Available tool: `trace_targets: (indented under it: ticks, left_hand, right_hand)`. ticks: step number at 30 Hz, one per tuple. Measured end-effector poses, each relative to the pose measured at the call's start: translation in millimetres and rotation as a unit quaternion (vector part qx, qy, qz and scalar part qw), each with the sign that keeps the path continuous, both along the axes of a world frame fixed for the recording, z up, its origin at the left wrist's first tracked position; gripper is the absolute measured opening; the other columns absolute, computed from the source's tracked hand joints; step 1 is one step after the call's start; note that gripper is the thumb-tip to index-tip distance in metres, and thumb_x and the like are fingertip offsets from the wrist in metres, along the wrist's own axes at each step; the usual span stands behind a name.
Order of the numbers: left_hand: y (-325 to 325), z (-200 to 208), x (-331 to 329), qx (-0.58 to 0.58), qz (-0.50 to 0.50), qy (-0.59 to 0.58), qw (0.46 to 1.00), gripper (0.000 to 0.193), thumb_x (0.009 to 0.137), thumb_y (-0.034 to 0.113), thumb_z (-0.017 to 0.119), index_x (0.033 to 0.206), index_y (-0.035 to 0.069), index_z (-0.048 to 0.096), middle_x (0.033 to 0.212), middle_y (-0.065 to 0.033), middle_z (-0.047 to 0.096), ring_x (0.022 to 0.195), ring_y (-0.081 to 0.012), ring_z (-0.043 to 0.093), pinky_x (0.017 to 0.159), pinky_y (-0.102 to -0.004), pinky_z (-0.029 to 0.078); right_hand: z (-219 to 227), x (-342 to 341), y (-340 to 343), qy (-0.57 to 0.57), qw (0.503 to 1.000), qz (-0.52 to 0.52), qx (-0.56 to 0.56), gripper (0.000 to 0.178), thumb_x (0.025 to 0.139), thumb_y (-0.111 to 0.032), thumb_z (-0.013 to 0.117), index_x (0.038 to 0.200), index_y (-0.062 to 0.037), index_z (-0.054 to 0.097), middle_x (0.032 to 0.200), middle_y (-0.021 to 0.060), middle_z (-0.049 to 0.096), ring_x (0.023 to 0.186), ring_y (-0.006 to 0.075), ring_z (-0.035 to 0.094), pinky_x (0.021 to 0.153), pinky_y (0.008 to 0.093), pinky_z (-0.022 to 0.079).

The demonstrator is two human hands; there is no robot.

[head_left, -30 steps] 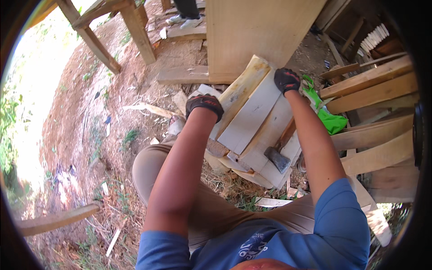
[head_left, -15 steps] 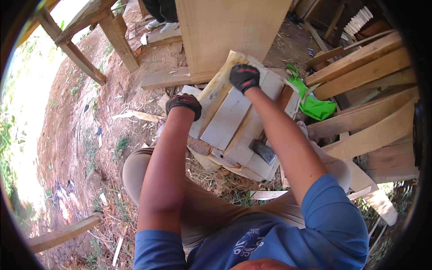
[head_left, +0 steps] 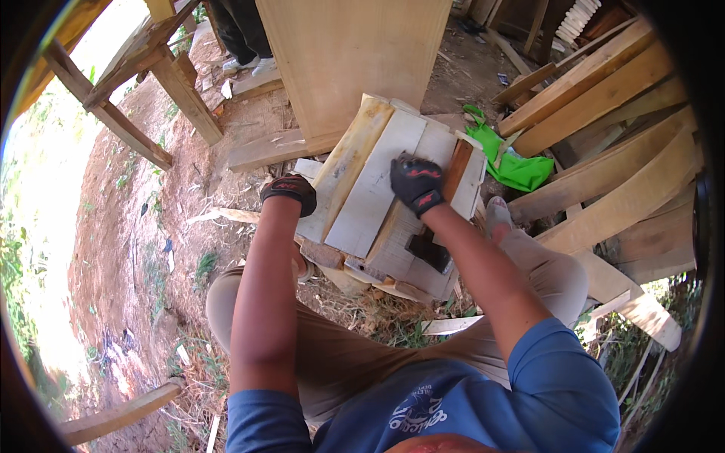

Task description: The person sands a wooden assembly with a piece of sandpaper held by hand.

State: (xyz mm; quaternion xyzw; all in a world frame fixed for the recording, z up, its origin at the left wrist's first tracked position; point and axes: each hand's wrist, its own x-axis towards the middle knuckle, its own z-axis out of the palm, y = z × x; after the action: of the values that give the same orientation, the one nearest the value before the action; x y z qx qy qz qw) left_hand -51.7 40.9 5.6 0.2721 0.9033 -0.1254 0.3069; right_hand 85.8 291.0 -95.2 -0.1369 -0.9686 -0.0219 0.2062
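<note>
My left hand (head_left: 289,194), in a black glove with red marks, is closed at the left side of a low block of short, pale boards (head_left: 376,185). Its fingertips are hidden, and a small whitish wood piece (head_left: 308,167) shows just beyond it. In a matching glove, my right hand (head_left: 417,183) forms a fist over the boards, right of the middle. Whatever it may grip is out of sight. A dark, flat, angular object (head_left: 430,253) lies on the near right of the boards, partly behind my right forearm.
Beyond the boards stands a large plywood panel (head_left: 355,60). A bright green bag (head_left: 521,166) and leaning planks (head_left: 596,90) are on the right. Wooden trestle legs (head_left: 185,98) stand at the far left, near another person's legs (head_left: 243,34). Wood scraps litter the dirt.
My right hand has come nearer and to the right, off the far end of the yellowish board. My left hand stays by the left edge. The whole view has shifted slightly.
</note>
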Motion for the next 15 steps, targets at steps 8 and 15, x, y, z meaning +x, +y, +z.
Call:
trace_targets:
  ticks: [8,15]
  left_hand:
    - [-4,0,6,0.017,0.027,0.017,0.999,0.041,0.099,0.026,0.057,0.135,0.016,0.075,0.147,-0.0091,0.068,0.134,-0.028,0.067,0.11,-0.0418,0.053]
    - [7,-12,-2,0.018,0.073,0.01,0.997,0.04,0.096,0.024,0.063,0.134,0.016,0.076,0.145,-0.009,0.07,0.132,-0.0298,0.067,0.107,-0.0436,0.056]
  right_hand:
    - [23,-69,96,-0.108,0.978,-0.147,-0.103,0.044,0.101,-0.033,0.046,0.102,-0.0074,0.081,0.113,0.0218,0.078,0.106,0.0416,0.075,0.094,0.0527,0.058]
    - [23,-78,82,-0.089,0.969,-0.206,-0.103,0.041,0.098,-0.03,0.048,0.103,-0.0087,0.082,0.113,0.02,0.079,0.106,0.0411,0.076,0.092,0.0509,0.059]
